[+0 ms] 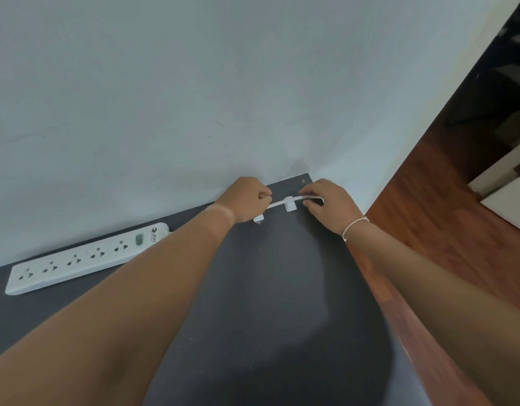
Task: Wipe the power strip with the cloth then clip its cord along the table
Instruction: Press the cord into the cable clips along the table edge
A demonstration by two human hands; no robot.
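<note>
A white power strip (86,256) with several sockets lies along the wall at the left of the dark grey table (267,303). Its white cord (277,204) runs along the table's far edge through a small white clip (290,204). My left hand (247,199) pinches the cord just left of that clip, and my right hand (330,208) holds the cord just right of it. A second white clip (258,218) shows under my left hand. No cloth is in view.
A pale wall (194,98) stands right behind the table's far edge. The table's right edge drops to a reddish wooden floor (443,215). White furniture (510,194) stands at the far right.
</note>
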